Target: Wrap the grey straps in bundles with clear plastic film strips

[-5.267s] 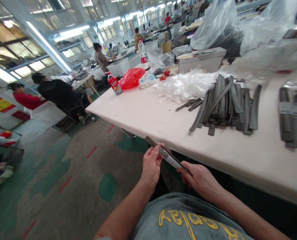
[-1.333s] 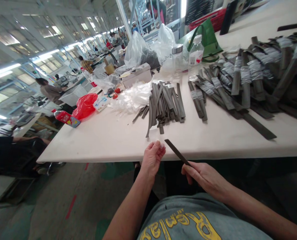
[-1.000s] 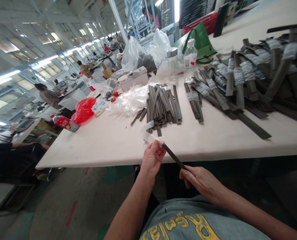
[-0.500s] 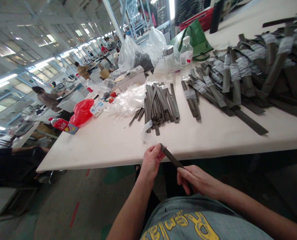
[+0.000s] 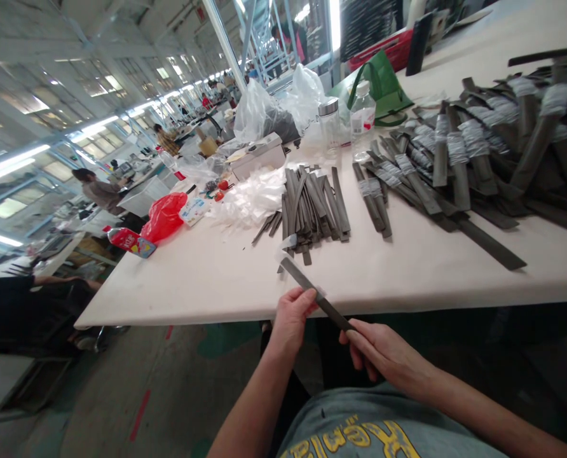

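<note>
My left hand (image 5: 297, 313) pinches a dark grey flat strip (image 5: 300, 277) near its middle, at the table's front edge. A small piece of translucent film (image 5: 320, 294) shows on the strip beside my left fingertips. My right hand (image 5: 376, 346) grips the strip's near end, and its fingers curl around it. The far end of the strip points up and left over the table. Just beyond that end, a loose pile of similar strips (image 5: 312, 207) lies beside crumpled white plastic film pieces (image 5: 252, 200).
Bundles of strips wrapped in clear film (image 5: 455, 149) are heaped on the right of the table (image 5: 207, 280). A glass jar (image 5: 330, 130), a plastic bottle (image 5: 362, 121) and a green bag (image 5: 383, 86) stand behind. A red bottle (image 5: 129, 242) lies near the left edge.
The far part of the strip now extends past my left fingers; before, they pinched close to its visible end. Translucent film now shows beside my left fingertips. The view has shifted slightly.
</note>
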`<state>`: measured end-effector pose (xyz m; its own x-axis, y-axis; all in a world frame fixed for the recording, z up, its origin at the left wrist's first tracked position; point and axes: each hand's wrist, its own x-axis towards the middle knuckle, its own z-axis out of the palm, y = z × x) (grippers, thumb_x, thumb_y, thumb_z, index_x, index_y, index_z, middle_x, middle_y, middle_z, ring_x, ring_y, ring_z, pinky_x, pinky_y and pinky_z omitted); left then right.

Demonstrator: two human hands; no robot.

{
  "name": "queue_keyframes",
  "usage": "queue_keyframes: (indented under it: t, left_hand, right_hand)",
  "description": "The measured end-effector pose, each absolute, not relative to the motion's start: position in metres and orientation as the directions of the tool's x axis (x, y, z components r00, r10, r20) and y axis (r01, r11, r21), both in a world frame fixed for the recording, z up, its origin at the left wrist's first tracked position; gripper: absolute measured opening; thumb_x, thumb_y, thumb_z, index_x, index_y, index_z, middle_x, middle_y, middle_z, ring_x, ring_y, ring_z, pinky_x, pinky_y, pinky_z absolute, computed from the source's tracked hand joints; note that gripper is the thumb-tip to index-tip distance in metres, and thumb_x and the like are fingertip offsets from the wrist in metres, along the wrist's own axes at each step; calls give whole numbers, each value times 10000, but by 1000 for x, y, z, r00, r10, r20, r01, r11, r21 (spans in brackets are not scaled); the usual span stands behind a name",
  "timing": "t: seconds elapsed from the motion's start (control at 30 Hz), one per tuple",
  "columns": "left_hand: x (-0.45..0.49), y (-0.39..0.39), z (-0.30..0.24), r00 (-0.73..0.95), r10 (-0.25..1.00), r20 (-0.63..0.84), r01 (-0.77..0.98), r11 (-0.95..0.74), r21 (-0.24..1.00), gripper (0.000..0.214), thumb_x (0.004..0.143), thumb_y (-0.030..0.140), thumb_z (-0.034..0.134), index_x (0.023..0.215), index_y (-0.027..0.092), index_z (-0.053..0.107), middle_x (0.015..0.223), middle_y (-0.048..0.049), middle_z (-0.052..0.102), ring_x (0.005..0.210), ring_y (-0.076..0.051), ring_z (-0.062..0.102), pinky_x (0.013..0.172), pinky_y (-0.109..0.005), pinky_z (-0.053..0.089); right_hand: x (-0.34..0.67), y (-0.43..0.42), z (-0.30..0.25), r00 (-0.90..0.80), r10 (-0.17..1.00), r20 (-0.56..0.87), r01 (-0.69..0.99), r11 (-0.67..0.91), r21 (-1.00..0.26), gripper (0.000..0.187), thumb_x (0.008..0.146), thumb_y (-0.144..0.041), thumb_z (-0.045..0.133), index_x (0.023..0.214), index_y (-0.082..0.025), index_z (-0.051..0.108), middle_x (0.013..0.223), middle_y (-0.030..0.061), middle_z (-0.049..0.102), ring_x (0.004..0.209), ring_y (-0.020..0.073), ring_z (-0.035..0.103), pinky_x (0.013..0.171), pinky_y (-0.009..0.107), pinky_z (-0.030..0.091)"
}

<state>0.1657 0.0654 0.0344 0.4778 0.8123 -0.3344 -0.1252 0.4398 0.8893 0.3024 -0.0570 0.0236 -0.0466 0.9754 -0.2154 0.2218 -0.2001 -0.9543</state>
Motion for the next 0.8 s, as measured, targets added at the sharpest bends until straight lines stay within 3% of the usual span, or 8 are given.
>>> queue_keyframes:
  t: [0.13, 0.27, 0.37, 0.53, 0.6, 0.7, 0.8]
  left_hand:
    - [171, 48, 31, 624, 715, -315, -26, 421, 907, 260, 687, 374, 757, 715, 120, 713, 611, -28, 629, 592, -137, 562, 662, -273, 449]
    - [173, 76, 49, 454, 855, -252, -249, 394, 885, 349, 662, 401, 776, 903, 154, 727, 869, -66, 706, 734, -150, 620, 729, -267, 471]
    - [175, 83, 51, 353, 911, -215, -313, 331, 890, 264, 677, 368, 772, 802, 140, 727, 814, -55, 698, 732, -122, 613, 692, -214, 463]
    - [177, 50, 36, 503, 800, -326, -243, 493, 835, 289, 748, 407, 699, 809, 124, 703, 609, -2, 617, 428, -73, 482, 436, -205, 389]
    - [174, 52, 40, 471, 826, -309, -289, 476, 831, 302, 743, 404, 709, 870, 130, 704, 701, -27, 660, 503, -91, 551, 486, -207, 432]
    - [169, 73, 54, 273, 938, -215, -443, 321, 837, 313, 689, 394, 765, 893, 164, 705, 912, -49, 704, 731, -117, 633, 686, -217, 486]
    - [169, 80, 55, 194, 960, -201, -465, 270, 843, 282, 670, 390, 779, 814, 159, 704, 826, -38, 708, 718, -119, 631, 713, -227, 479]
  right_hand:
    - [302, -49, 25, 4, 987, -160, 256, -155, -954, 412, 974, -503, 275, 878, -193, 528, 599, -23, 576, 446, 103, 529, 465, 209, 411]
    - [298, -46, 27, -73, 984, -162, 269, -137, -953, 411, 981, -488, 256, 911, -194, 535, 627, -17, 605, 455, 105, 538, 461, 208, 407]
    - [294, -41, 28, -93, 985, -144, 286, -112, -952, 404, 984, -475, 252, 907, -193, 530, 631, -15, 611, 463, 111, 549, 477, 214, 417]
    - [291, -26, 33, -56, 997, -59, 357, -35, -934, 410, 979, -472, 254, 782, -202, 491, 618, -4, 596, 478, 121, 541, 529, 233, 434]
    - [290, -24, 33, -60, 996, -59, 378, -32, -925, 410, 977, -475, 247, 784, -206, 487, 620, -2, 596, 485, 127, 548, 536, 237, 436]
    - [288, -25, 30, -87, 992, -92, 376, -53, -925, 401, 976, -475, 233, 848, -207, 503, 627, -7, 605, 479, 129, 555, 516, 234, 432]
    - [287, -24, 27, -70, 993, -95, 384, -61, -921, 395, 973, -465, 245, 847, -206, 516, 618, -8, 605, 476, 132, 556, 518, 238, 435]
